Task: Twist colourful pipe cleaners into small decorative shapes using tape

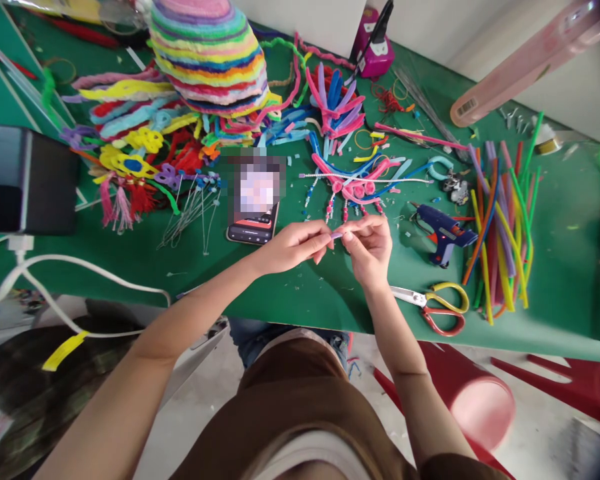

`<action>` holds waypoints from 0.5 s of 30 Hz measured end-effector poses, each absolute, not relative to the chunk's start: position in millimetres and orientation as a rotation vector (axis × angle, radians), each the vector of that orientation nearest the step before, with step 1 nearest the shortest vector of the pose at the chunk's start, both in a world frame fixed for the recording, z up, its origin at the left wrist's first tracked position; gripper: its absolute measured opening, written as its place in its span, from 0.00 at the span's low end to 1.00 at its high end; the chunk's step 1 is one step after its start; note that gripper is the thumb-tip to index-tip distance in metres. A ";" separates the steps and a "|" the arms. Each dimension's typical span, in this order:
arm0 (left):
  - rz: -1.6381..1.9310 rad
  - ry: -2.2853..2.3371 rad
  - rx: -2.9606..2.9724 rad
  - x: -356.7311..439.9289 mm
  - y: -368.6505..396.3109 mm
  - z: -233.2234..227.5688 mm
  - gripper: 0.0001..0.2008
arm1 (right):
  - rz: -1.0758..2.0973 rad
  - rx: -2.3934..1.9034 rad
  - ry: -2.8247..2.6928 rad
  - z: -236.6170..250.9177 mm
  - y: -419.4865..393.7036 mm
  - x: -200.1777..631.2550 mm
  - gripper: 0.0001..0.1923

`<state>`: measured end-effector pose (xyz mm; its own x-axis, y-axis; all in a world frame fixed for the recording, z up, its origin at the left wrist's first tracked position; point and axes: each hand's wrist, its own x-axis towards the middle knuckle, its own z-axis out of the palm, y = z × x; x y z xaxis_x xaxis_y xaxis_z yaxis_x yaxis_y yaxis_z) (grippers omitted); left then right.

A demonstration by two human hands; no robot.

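Left of the glue gun (445,235), above the tabletop (300,303), a purple strip (337,235) sits between left hand (299,243) and right hand (370,252), fingers (356,246) clamped on it. It looks light, soft and bendy, best pinched near its ends.

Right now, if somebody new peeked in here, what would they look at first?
Probably the big striped dome at the back, left of the middle, with its rainbow bands. Then maybe the bright stems bunched on the right, beside the blue glue gun. In the middle, near the front edge, the left hand and right hand hold a tiny purple piece.
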<state>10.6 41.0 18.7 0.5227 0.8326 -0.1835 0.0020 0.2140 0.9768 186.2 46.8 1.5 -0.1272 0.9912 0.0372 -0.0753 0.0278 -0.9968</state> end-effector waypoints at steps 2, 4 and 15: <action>0.685 0.864 1.229 10.4 41.0 18.8 0.16 | 1.307 -1.079 -1.278 2.9 46.8 185.6 0.21; 0.685 0.869 1.234 10.1 40.9 18.8 0.15 | 1.292 -1.071 -1.292 4.4 46.9 185.5 0.22; 0.681 0.895 1.273 10.3 41.6 19.3 0.15 | 1.250 -0.997 -1.316 10.9 46.8 186.0 0.21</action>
<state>10.3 41.6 19.3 0.5059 0.8429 -0.1834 0.0473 0.1852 0.9816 186.0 46.8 10.9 -0.1369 0.9824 0.1273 -0.0768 0.1176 -0.9901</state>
